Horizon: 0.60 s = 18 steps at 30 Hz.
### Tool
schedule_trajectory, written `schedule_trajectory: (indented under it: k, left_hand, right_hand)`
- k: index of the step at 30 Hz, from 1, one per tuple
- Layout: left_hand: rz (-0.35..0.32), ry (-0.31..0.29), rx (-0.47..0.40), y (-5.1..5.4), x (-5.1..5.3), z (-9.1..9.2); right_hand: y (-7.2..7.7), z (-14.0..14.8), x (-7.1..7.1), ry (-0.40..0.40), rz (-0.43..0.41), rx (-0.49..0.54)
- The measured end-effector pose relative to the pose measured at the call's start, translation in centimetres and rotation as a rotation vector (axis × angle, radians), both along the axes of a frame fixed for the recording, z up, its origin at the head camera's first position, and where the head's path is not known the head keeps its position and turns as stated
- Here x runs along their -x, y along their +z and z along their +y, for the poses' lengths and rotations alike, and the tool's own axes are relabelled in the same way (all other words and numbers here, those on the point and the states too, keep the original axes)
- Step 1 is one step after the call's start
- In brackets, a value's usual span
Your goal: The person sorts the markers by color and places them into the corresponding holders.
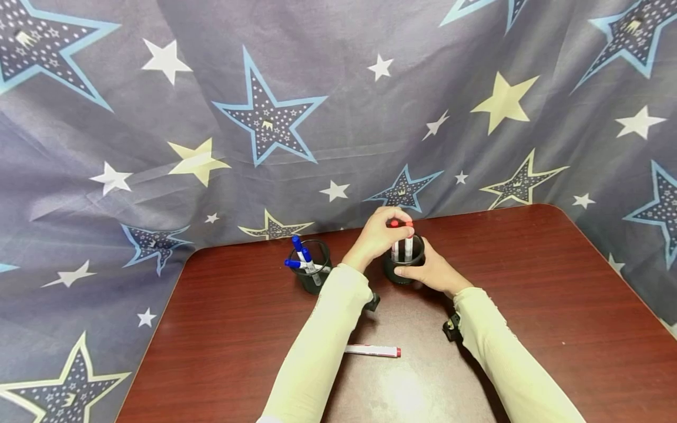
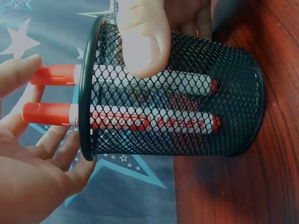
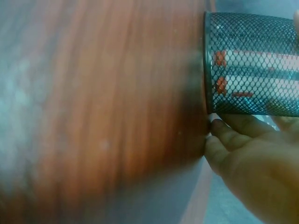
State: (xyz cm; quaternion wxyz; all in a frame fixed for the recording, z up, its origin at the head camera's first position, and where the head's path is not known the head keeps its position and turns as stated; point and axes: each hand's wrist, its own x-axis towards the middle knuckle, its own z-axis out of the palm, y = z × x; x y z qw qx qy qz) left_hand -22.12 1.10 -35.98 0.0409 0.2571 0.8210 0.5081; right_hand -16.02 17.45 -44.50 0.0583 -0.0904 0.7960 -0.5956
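Note:
Two red-capped whiteboard markers (image 2: 187,120) stand caps up in a black mesh pen cup (image 1: 403,276) on the table. My left hand (image 1: 378,235) reaches over the rim from the left and pinches a red cap (image 2: 58,74) with its fingertips. Close by, the other red cap (image 2: 49,114) lies against the same hand's fingers. My right hand (image 1: 436,270) grips the cup from the right, its thumb (image 2: 142,51) on the near side of the mesh. In the right wrist view, both markers' red lower ends show through the mesh near the base.
Left of my left hand, a second black mesh cup (image 1: 312,286) holds several blue-capped markers (image 1: 297,243). A red-capped marker (image 1: 372,351) lies on the brown table (image 1: 227,352), partly hidden by the left sleeve. A star-patterned cloth (image 1: 338,117) hangs behind the table.

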Motion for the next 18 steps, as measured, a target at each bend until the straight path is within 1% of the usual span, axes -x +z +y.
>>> schedule_trajectory:
  k: [4, 9, 18]
  left_hand:
    - [-0.009, 0.0, 0.022, 0.28, 0.01, 0.12]
    - [-0.01, -0.002, 0.027, 0.61, 0.01, 0.09]
    - [-0.017, 0.011, 0.044, 0.91, -0.1, 0.12]
  right_hand:
    - [-0.09, 0.02, 0.07, -0.002, 0.004, 0.0]
    - [-0.15, -0.06, 0.19, 0.001, 0.005, 0.008]
    - [-0.1, -0.03, 0.0, -0.004, -0.018, 0.01]
